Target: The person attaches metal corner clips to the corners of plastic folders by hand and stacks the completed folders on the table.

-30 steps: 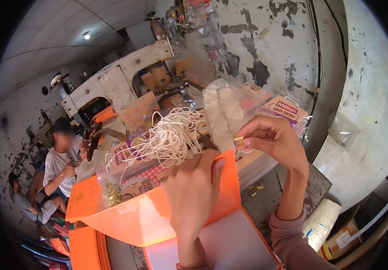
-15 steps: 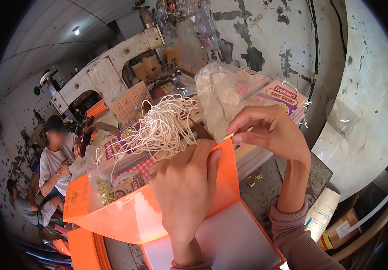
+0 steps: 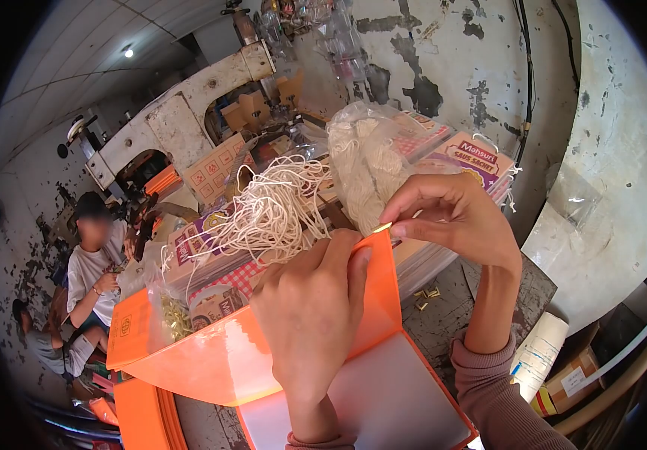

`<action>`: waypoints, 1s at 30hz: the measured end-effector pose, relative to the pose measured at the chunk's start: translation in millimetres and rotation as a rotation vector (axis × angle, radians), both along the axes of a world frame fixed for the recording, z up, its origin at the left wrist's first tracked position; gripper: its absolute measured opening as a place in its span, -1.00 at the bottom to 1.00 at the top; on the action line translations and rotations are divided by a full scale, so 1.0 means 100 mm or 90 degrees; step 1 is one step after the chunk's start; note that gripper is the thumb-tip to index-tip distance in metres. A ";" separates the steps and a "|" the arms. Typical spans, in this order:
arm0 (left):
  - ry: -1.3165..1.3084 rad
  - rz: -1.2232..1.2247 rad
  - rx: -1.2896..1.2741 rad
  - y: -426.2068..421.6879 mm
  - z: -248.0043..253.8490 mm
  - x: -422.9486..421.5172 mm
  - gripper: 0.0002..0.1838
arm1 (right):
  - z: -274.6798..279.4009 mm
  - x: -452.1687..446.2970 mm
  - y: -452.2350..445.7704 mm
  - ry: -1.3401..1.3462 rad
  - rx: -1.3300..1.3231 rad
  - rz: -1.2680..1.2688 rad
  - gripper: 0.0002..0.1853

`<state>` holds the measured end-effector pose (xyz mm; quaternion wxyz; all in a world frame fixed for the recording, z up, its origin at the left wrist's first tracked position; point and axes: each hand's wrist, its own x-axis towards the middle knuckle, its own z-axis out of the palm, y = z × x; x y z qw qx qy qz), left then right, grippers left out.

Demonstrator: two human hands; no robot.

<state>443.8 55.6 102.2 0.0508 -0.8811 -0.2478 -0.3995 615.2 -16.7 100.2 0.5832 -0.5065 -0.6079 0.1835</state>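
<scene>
An orange plastic folder point(image 3: 380, 292) lies opened in front of me, its cover lifted and its whitish inner sheet showing below. My left hand point(image 3: 307, 322) grips the cover's top edge, thumb on the near side and fingers curled over. With thumb and fingertips, my right hand point(image 3: 451, 221) pinches a small gold metal corner point(image 3: 382, 228) at the cover's upper corner. Whether it is pressed tight cannot be seen. Several loose gold corners point(image 3: 427, 298) rest on the grey table below, and a clear bag point(image 3: 176, 319) of similar ones stands left of the cover.
White cords point(image 3: 271, 214) are heaped on printed cardboard stacks behind the folder. A plastic bag of cord point(image 3: 361, 165) and more printed boards point(image 3: 473, 159) sit at the back. Orange covers point(image 3: 143, 412) are stacked at left. Two people sit far left, one in a white shirt point(image 3: 91, 270).
Both hands keep almost the same position. More of the gold corner shows now along the cover's edge, and the right fingertips have shifted slightly to the right.
</scene>
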 end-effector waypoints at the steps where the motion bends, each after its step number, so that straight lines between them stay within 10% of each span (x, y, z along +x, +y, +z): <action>1: 0.000 0.001 -0.004 0.00 0.00 0.00 -0.87 | 0.00 0.00 0.00 0.000 0.000 0.000 -0.85; 30: 0.020 -0.006 -0.024 -0.02 0.04 -0.01 -0.80 | -0.03 0.03 0.05 0.010 0.026 0.039 -0.85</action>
